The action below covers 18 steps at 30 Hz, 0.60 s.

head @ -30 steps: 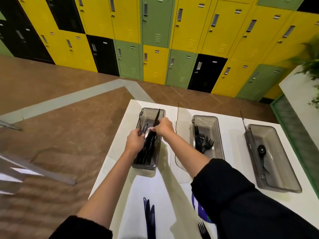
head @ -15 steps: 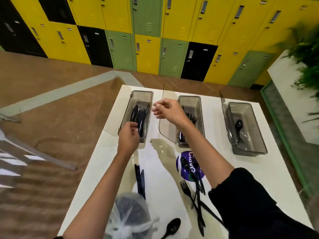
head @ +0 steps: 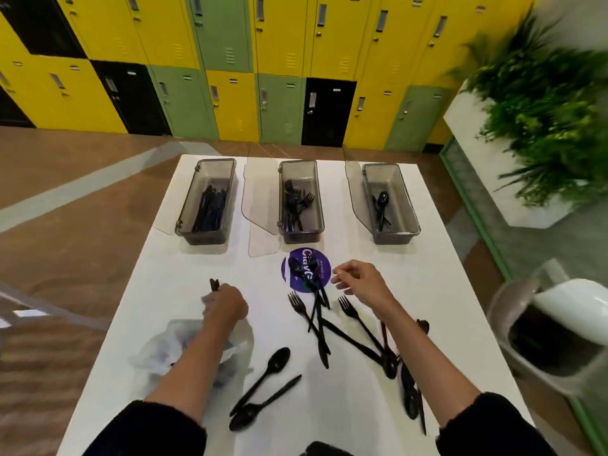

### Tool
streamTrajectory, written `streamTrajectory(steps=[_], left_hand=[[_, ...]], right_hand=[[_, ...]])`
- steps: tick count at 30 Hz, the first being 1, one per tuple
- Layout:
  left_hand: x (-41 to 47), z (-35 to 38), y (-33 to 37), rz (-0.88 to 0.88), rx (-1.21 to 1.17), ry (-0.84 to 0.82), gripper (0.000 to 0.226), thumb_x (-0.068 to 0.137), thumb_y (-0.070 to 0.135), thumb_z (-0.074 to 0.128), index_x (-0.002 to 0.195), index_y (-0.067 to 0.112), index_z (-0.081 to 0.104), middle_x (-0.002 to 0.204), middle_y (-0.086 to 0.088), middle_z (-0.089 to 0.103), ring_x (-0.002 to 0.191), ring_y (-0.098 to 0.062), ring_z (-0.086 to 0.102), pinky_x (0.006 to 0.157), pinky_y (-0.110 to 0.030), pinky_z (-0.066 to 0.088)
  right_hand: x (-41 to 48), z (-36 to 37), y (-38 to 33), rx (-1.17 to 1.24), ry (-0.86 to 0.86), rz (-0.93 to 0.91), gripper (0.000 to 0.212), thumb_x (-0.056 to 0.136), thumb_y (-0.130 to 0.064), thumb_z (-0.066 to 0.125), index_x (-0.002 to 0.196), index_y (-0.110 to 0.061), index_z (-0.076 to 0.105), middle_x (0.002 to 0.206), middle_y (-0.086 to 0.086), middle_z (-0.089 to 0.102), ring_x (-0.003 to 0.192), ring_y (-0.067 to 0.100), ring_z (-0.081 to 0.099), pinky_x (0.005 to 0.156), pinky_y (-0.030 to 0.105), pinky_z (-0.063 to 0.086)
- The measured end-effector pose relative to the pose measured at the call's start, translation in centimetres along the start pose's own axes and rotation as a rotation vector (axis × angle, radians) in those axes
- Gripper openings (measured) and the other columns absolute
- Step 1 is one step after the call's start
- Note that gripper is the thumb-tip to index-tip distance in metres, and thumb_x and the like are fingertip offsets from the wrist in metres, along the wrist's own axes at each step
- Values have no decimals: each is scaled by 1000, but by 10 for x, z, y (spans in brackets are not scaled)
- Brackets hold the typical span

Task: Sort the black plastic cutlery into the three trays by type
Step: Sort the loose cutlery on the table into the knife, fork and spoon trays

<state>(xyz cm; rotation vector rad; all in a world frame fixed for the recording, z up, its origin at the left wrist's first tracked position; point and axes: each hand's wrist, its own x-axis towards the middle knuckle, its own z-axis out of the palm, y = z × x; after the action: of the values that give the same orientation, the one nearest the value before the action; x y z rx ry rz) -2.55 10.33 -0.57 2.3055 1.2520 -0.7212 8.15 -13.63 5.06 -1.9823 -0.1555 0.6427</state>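
Observation:
Three clear grey trays stand in a row at the table's far end. The left tray [head: 215, 161] holds knives [head: 209, 209], the middle tray [head: 297, 162] forks [head: 296, 202], the right tray [head: 381, 166] a spoon [head: 381, 202]. My left hand [head: 227, 304] is curled down over black knives [head: 214, 284] on the table, their tips poking out past my fingers. My right hand [head: 358, 284] hovers open, fingers apart, just above a loose pile of forks [head: 316, 320] and other cutlery. Two spoons [head: 268, 370] lie near the front.
A crumpled clear plastic bag [head: 177, 350] lies under my left forearm. A round purple sticker [head: 306, 271] sits before the middle tray. Clear lids [head: 260, 209] hang open left of the trays. A chair [head: 556, 330] and a planter [head: 526, 110] stand right of the white table [head: 427, 291].
Both hands pulled back from the left tray toward me. My left hand dropped onto the knives on the table; my right hand moved over the loose pile. The view tilted down.

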Motion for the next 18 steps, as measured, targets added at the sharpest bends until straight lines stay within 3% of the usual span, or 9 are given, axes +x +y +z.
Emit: streamTrajectory(steps=[3,7,11,14,18], left_hand=[[-25,19,17,-25,-59,58,53,97,12,43,144,1,22,148,-25,24,137,-37,30,113,-43,28],[-37,46,28,180,3,253,46,94,3,42,139,6,31,137,-19,31,125,-35,37,99,-46,42],[-50,67,41,239,-28,285,44,94,0,40,136,6,30,131,-18,34,119,-34,41,91,-46,46],[-57,75,48,206,-148,254,46,93,-5,40,137,-1,27,130,-25,38,118,-40,44,93,-48,44],[-60,78,45,164,-258,171,46,89,-5,46,132,-8,30,129,-32,41,118,-46,44,97,-49,39]], right_hand=[[-23,-32,35,-33,68,62,12,95,-12,54,91,-14,65,86,7,71,75,17,65,64,20,48],[-44,-65,74,-181,205,159,14,89,-19,64,100,-11,67,104,7,70,99,22,64,76,25,44],[-58,-81,96,-270,303,361,61,79,-32,76,128,-10,46,130,13,46,126,30,41,90,33,40],[-69,-85,99,-490,258,576,103,71,-54,76,142,-2,22,143,18,30,136,33,27,105,36,32],[-79,-76,110,-520,151,651,117,63,-67,74,140,4,21,139,16,30,134,31,30,106,39,41]])
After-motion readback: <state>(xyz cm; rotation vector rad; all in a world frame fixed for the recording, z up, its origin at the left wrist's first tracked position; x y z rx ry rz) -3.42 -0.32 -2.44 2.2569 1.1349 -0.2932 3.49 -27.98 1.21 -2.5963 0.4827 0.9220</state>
